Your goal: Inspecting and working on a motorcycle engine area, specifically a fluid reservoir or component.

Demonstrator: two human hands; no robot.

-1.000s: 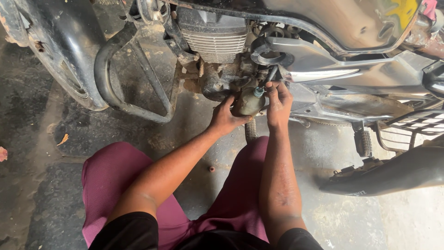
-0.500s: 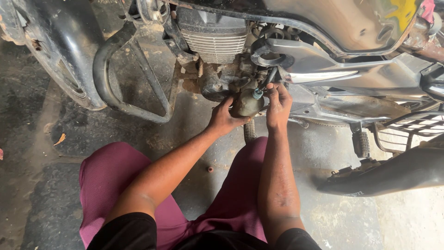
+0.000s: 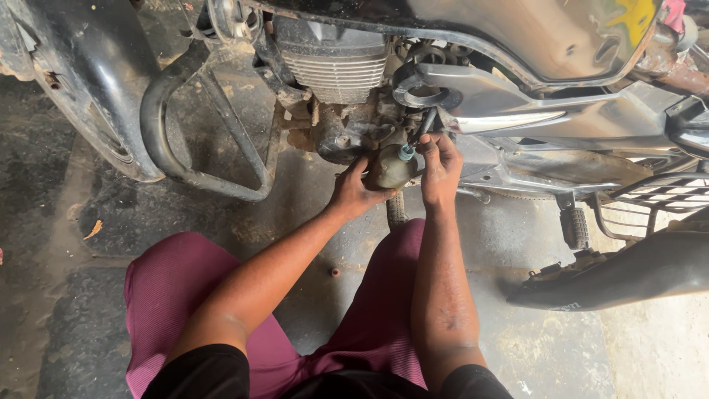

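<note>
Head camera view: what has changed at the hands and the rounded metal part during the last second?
Almost nothing changed. The left hand still cups the rounded, dull metal bowl-shaped part under the motorcycle engine from the left, and the right hand still has its fingers at the small blue-tipped fitting on the part's upper right. Neither hand took or released its grip. The picture only shifted slightly; the motorcycle and the concrete floor stayed.
</note>
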